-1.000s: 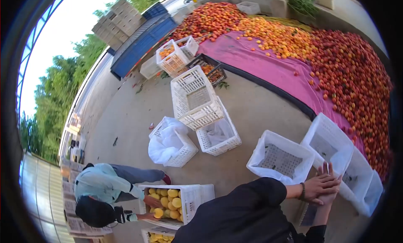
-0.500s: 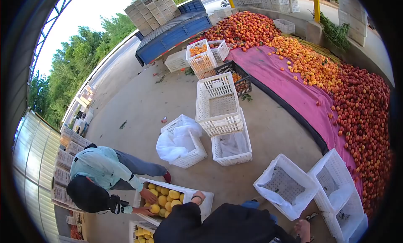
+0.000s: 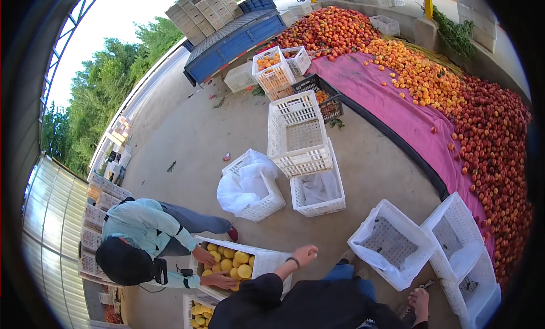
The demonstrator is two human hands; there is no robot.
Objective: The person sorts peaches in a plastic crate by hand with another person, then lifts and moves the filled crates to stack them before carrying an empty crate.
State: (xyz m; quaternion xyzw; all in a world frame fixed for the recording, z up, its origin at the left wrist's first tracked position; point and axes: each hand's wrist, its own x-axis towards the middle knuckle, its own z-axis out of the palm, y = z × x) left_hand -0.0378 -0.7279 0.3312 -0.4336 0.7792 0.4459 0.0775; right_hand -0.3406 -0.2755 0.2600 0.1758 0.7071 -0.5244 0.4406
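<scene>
white slatted plastic around peach-like yellow fruit point(image 3: 243, 257): crate point(image 3: 267, 261) left of the black-sleeved arm, just beside the left hand point(image 3: 305, 255). dark bracelet point(image 3: 293, 261) at that wrist, forearm across the crate's near end, fingers loosely bent; impossible to tell whether closed on anything. farther right and lower, right hand point(image 3: 419, 302) just beside a corner of a film-lined white crate point(image 3: 392, 241), fingers curled inward, narrow; contents, if any, impossible to tell.

across the yellow fruit, both hands point(image 3: 220, 280) of a stooping co-worker point(image 3: 142, 227) in pale teal jacket and black cap, palms down on the fruit. next to that, a second crate point(image 3: 187, 315) of yellow fruit, partly hidden by the black sleeve.

beyond, on concrete floor point(image 3: 170, 136): crate with bunched white film point(image 3: 241, 190), slatted crate point(image 3: 299, 127) resting on another, black crate point(image 3: 334, 110) with orange fruit. at upper right, pink sheet point(image 3: 380, 96) edged by heaped red fruit point(image 3: 494, 141) and orange-yellow fruit point(image 3: 420, 82).
</scene>
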